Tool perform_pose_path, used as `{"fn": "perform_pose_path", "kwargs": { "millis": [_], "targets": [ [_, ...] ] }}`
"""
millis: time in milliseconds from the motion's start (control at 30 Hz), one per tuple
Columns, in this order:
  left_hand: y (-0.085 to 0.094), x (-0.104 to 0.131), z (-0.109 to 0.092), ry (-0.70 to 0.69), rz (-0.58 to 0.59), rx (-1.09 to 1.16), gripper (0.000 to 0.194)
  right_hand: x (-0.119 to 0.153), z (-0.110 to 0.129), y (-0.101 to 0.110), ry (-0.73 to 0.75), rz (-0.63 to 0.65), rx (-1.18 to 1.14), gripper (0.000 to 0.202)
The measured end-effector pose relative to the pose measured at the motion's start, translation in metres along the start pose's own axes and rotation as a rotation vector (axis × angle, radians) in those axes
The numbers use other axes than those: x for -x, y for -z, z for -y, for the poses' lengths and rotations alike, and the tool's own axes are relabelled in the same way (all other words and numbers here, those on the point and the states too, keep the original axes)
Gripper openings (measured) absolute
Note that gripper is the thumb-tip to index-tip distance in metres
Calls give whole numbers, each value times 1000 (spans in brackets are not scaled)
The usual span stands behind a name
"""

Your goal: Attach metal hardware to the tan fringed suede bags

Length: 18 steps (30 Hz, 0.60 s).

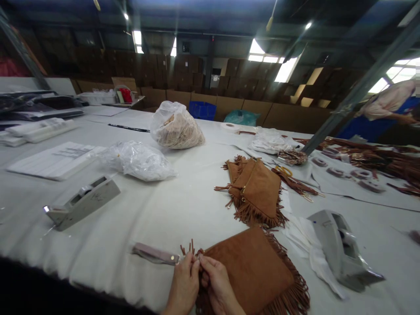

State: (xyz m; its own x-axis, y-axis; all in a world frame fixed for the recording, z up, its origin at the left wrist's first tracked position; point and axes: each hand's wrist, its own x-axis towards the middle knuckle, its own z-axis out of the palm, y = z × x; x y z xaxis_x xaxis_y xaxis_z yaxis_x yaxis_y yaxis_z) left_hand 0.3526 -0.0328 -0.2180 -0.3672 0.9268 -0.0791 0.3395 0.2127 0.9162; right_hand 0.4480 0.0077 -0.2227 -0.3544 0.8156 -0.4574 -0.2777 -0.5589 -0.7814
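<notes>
A brown suede-like pouch (252,271) with long fringe lies flat at the table's front edge. At its upper left corner, my left hand (184,280) and my right hand (217,280) meet with fingertips pinched together. Thin brown strands of a tassel (191,247) stick up just beyond the fingers. Exactly how each fingertip grips the tassel, and any small fitting there, is hidden. A mauve-brown strap (155,253) with a metal stud reaches left from my left hand, lying on the white cloth. Farther back, several similar fringed pouches (257,188) lie stacked, with zips and tassels.
Tape dispensers stand at left (83,203) and right (344,249). Plastic bags (141,162) lie mid-table, one full bag (177,127) behind. Yellow-handled scissors (284,170) and brown straps (302,188) are beyond the pouches. A person in a blue apron (367,127) stands far right.
</notes>
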Motion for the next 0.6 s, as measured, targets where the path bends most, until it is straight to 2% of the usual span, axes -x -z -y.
{"fn": "perform_pose_path", "kwargs": {
  "millis": [133,300,400,533,600],
  "targets": [
    [-10,2,6,173,-7,204,34,3,-2,0,-30,27,-43,41],
    [-17,4,-1,423,174,548,53,5,1,0,-64,99,-143,40],
    [-13,2,-4,393,196,617,53,4,6,3,-73,130,-175,40],
    [-7,-4,0,322,127,604,45,1,8,9,-46,106,-146,36],
    [-5,-6,2,285,67,528,37,-1,6,9,-39,73,-110,36]
  ]
}}
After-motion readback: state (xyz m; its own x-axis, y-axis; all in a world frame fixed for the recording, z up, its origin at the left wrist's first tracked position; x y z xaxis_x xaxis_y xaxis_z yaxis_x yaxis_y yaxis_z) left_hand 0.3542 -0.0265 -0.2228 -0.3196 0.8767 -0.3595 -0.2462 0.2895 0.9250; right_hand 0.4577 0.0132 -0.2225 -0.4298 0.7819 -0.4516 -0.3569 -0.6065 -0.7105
